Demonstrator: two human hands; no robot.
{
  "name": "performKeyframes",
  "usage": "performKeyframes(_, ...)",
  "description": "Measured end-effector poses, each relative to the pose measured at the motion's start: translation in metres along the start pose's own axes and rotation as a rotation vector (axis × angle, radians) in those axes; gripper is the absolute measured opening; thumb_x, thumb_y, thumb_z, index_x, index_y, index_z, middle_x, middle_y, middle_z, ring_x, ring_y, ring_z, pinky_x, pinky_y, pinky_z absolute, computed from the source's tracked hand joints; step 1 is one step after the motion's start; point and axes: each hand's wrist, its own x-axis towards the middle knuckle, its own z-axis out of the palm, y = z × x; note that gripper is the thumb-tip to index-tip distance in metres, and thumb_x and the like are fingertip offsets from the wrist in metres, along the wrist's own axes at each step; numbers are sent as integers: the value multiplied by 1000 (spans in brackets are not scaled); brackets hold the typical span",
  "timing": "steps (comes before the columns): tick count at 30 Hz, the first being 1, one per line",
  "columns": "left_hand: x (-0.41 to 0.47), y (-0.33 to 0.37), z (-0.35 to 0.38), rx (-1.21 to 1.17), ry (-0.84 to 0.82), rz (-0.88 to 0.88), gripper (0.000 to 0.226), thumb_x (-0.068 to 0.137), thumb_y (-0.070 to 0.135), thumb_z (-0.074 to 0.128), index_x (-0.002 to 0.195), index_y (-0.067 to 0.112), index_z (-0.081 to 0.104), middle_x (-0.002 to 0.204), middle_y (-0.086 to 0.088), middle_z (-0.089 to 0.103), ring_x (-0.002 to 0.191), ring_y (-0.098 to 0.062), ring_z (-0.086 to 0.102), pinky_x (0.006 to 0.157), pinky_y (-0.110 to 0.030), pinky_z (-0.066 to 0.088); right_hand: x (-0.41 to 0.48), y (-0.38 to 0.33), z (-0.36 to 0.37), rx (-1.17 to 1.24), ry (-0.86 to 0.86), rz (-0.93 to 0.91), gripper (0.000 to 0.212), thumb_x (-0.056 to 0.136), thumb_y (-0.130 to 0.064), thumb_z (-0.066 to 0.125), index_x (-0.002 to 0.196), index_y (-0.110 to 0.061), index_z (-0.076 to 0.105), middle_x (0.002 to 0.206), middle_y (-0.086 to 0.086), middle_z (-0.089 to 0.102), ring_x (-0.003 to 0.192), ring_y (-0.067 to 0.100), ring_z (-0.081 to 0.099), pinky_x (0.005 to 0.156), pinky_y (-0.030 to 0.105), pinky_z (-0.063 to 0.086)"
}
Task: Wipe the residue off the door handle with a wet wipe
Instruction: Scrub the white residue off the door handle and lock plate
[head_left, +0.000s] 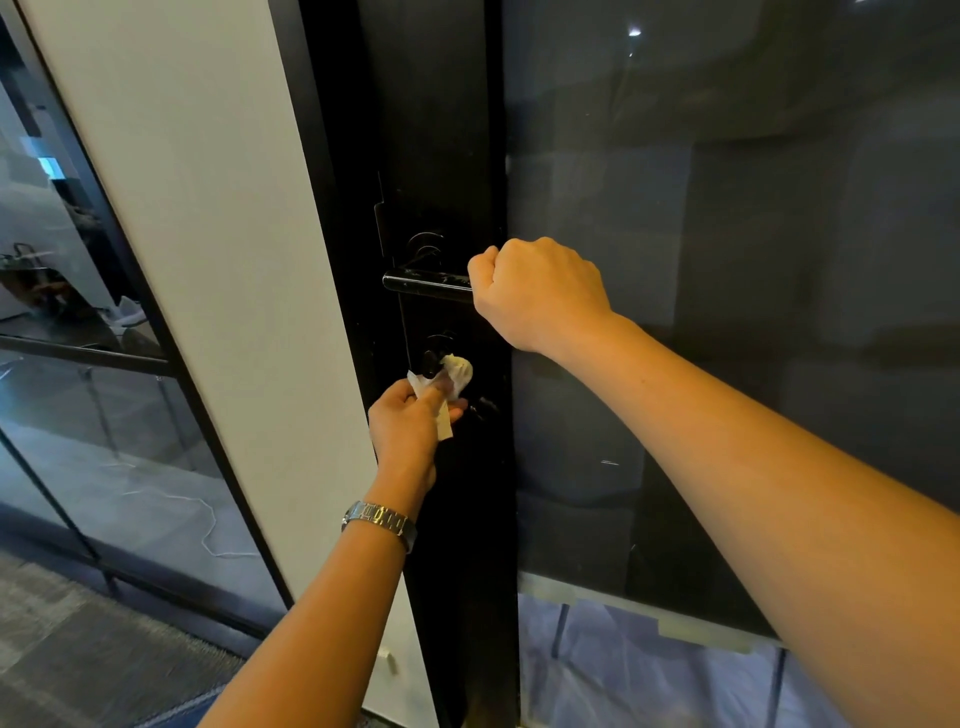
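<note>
Your right hand (535, 291) is clenched around the outer end of the black door handle (426, 285), a horizontal lever set on the dark door frame (441, 130) beside a tinted glass panel (727, 312). Below it, your left hand (408, 426), with a metal wristwatch (382, 522) on the wrist, pinches a crumpled white wet wipe (457, 370) between thumb and curled fingers. The wipe sits against the small lock knob (431, 364) under the lever, not on the lever itself. Pale specks of residue show on the top of the lever, close to your right fist. To do this step well, bring the wipe up onto the lever and wrap it round the bar, so the top, front and underside all get contact. Rub along the length with firm pressure, working the speckled patch in short strokes. Your right hand probably covers part of the soiled area, so slide it off or swap grip to reach that end. Hold the lever level as you rub, so it does not dip and unlatch the door.
</note>
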Motion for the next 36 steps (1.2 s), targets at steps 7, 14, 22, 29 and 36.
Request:
performKeyframes(7, -3, 5, 27, 90, 102, 48, 9, 94, 24, 50, 85, 20, 49, 92, -6, 65, 72, -16, 68, 56, -23, 56, -1, 0, -1, 1, 11, -2, 49, 100, -26, 30, 52, -15, 33, 56, 0, 38, 50, 14, 33, 45, 27, 21)
performKeyframes(14, 0, 5, 20, 56, 59, -64, 26, 92, 14, 52, 117, 11, 45, 106, -7, 54, 94, -20, 61, 69, -25, 52, 0, 0, -1, -2, 8, -3, 48, 100, -27, 29, 53, -16, 33, 57, 0, 39, 50, 13, 34, 45, 26, 21)
performKeyframes(22, 8, 10, 8, 204, 46, -9, 14, 91, 14, 55, 102, 6, 59, 81, -6, 61, 63, -9, 55, 46, -14, 46, -1, -1, -1, -4, 5, 9, 48, 100, -27, 29, 53, -16, 33, 57, 0, 38, 50, 13, 33, 45, 26, 20)
performKeyframes(29, 14, 32, -4, 73, 62, -127, 21, 94, 14, 50, 110, 5, 60, 84, 0, 62, 67, -7, 61, 47, -9, 50, 0, -2, -1, -5, 5, 7, 48, 100, -27, 29, 53, -16, 33, 57, 0, 39, 50, 13, 33, 45, 26, 20)
performKeyframes(36, 7, 38, 7, 515, 101, 405, 22, 93, 13, 48, 109, 10, 64, 99, -4, 61, 66, -4, 49, 48, -5, 42, 2, 0, 1, 5, 18, 10, 48, 98, -26, 30, 52, -14, 36, 57, 0, 41, 50, 14, 34, 46, 27, 21)
